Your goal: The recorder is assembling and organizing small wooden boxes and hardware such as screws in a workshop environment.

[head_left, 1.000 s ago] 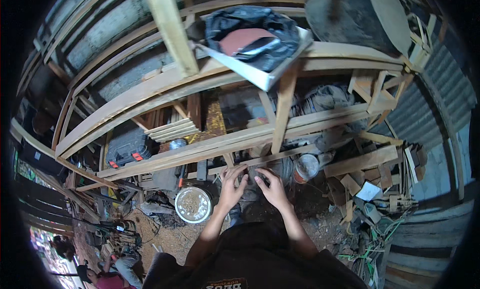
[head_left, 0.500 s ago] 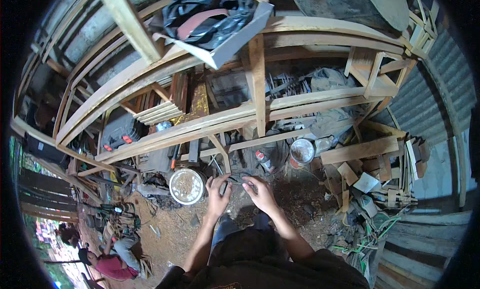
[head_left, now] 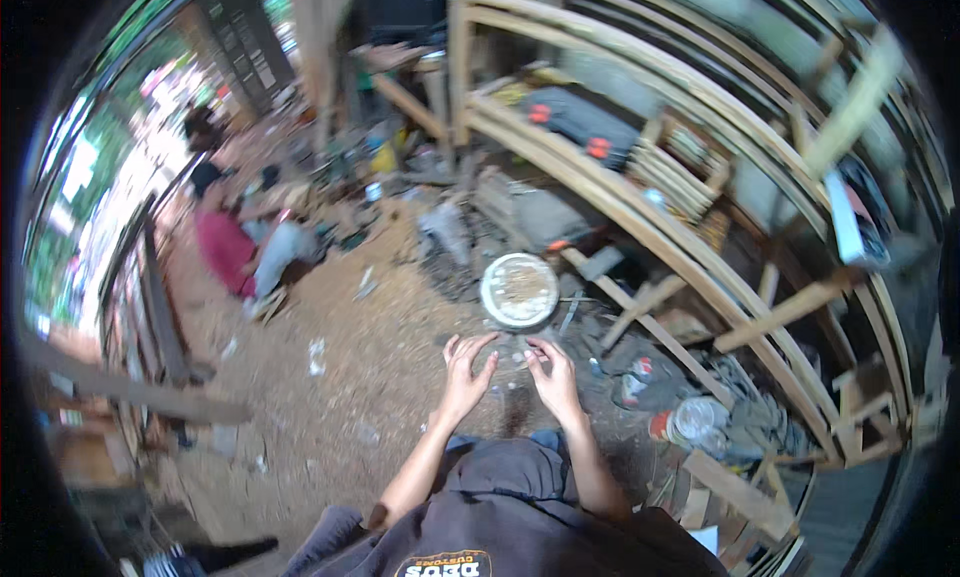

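Note:
My left hand [head_left: 466, 370] and my right hand [head_left: 553, 373] are raised in front of my body, a small gap between them. Fingers and thumb of each hand curve toward each other as in a loose pinch. Whatever thin thing lies at the fingertips is too faint and blurred to name. Just beyond them on the ground stands a round white bucket [head_left: 488, 295] with pale brown material in it.
A long wooden rack [head_left: 640, 212] runs along the right, holding a dark case with red latches [head_left: 583, 129]. Cans [head_left: 634, 385], another bucket [head_left: 700, 424] and wood offcuts [head_left: 738, 492] lie to the right. At the left a person [head_left: 228, 245] in a red shirt sits low.
My view has swung left, bringing the seated person and open ground further in. A thin dark looped thing showed between my fingers before; now it is hard to see.

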Available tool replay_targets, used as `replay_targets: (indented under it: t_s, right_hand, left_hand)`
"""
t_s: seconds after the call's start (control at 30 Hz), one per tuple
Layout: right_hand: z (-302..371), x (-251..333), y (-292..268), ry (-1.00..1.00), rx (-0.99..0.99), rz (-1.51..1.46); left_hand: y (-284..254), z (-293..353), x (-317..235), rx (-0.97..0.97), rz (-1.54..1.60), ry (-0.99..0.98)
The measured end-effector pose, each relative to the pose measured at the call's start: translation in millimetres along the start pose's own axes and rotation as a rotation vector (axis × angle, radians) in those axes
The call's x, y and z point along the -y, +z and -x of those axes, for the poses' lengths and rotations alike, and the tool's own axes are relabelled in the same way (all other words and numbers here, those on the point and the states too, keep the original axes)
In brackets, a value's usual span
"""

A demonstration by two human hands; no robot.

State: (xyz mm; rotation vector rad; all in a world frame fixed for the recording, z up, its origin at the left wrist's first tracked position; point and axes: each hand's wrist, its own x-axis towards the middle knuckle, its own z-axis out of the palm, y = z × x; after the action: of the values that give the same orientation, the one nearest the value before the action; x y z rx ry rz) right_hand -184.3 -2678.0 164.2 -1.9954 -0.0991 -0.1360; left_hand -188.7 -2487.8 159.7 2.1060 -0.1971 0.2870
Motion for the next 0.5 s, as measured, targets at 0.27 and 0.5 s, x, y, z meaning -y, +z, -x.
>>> replay_targets:
  t_s: [0.27, 0.5]
  right_hand:
    - [4.6, 144.7, 253.3, -0.291, 0.555, -0.044]
    - [54.9, 216.1, 449.9, -0.518, 0.983, -0.071]
  left_hand:
    - [-231.6, 114.1, 102.8, -0.54, -0.18, -0.294]
    - [-354.0, 240.2, 154.7, -0.997, -0.24, -0.589]
